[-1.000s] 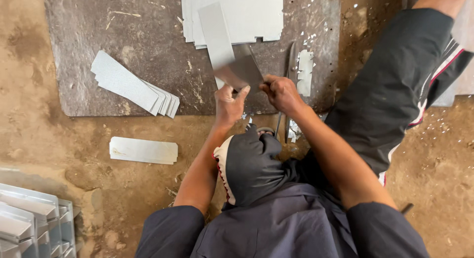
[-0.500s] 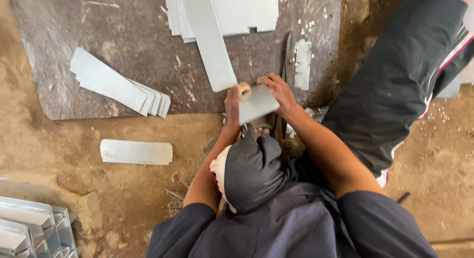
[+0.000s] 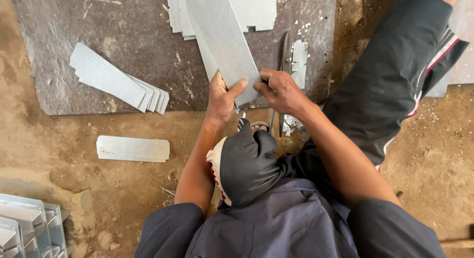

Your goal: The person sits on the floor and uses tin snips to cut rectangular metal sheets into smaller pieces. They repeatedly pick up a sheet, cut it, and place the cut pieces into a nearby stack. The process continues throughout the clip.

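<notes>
A long sheet-metal strip (image 3: 222, 46) is held at its near end, in the middle of the frame, by both hands. The left hand (image 3: 222, 97) is closed on the strip's lower left edge, thumb on top; the right hand (image 3: 281, 90) is pinched on the lower right corner. The strip's long axis runs from the hands up and slightly left, out past the top edge of the frame. It lies over a dark slab (image 3: 123, 21) on the dirt floor (image 3: 74, 174). Bare slab is left open to the left of the strip. A fanned stack of cut strips (image 3: 113, 80) lies at the slab's left, well apart. Notched sheets (image 3: 256, 9) lie under the strip at the top. Just right of the right hand, shears (image 3: 285, 55) and metal offcuts (image 3: 299, 60) crowd the slab. A single strip (image 3: 132, 148) lies on the floor at lower left.
</notes>
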